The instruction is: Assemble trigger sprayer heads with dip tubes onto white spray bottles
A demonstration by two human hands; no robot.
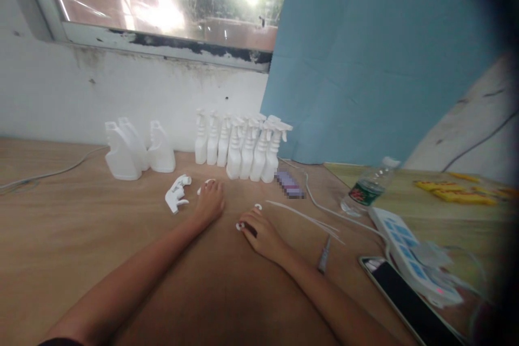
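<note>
My left hand (211, 201) is closed over a white trigger sprayer head (200, 190), mostly hidden under the fingers. To its left another trigger sprayer head (177, 193) lies loose on the wooden table (194, 292). My right hand (263, 233) is low over the table, thumb and fingers pinching a small white ring (240, 226). A second small white ring (258, 206) shows just beyond its knuckles. Thin clear tubes (306, 217) lie to the right of this hand, and a slim pointed tool (324, 255) rests beside the right forearm.
Several white spray bottles (234, 157) with sprayer heads stand by the wall. Three bottles without heads (124, 157) are at left. On the right are a purple item (288, 184), a water bottle (367, 192), a power strip (405, 248), a phone (405, 297) and yellow items (454, 192).
</note>
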